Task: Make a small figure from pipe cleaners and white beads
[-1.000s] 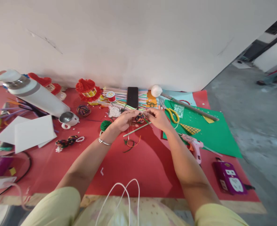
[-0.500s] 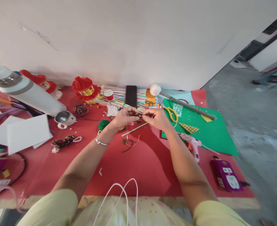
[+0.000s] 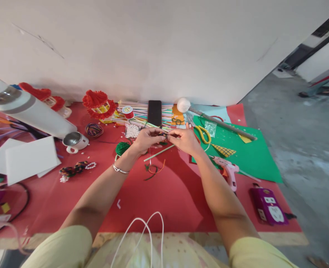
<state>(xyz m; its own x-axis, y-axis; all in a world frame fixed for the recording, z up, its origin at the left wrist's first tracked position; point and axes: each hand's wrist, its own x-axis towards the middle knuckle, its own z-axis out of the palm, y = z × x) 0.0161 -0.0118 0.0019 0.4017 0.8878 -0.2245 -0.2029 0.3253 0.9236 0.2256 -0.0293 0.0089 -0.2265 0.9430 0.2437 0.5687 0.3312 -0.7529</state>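
Observation:
Both hands meet above the middle of the red table. My left hand (image 3: 149, 139) pinches a small piece of dark multicoloured yarn (image 3: 163, 135) between thumb and fingers. From the other side my right hand (image 3: 184, 140) grips the same yarn; fingertips partly hide it. Under the hands lie a pale green stick (image 3: 159, 153) and a curl of orange and green thread (image 3: 155, 169). A ball of green yarn (image 3: 122, 148) rests just left of my left hand, with a pack of white beads (image 3: 132, 130) behind it. Yellow-handled scissors (image 3: 204, 134) lie by my right hand.
Left stand a white bottle (image 3: 38, 109), a steel cup (image 3: 74, 142) and white cards (image 3: 32, 158). A phone (image 3: 155, 112) lies on coloured sticks at the back. To the right are a pink glue gun (image 3: 228, 170), a green sheet (image 3: 259, 160) and a purple box (image 3: 269, 206).
The hands stay together on the yarn, with the fingertips slightly shifted and closer together. The whole view has moved slightly.

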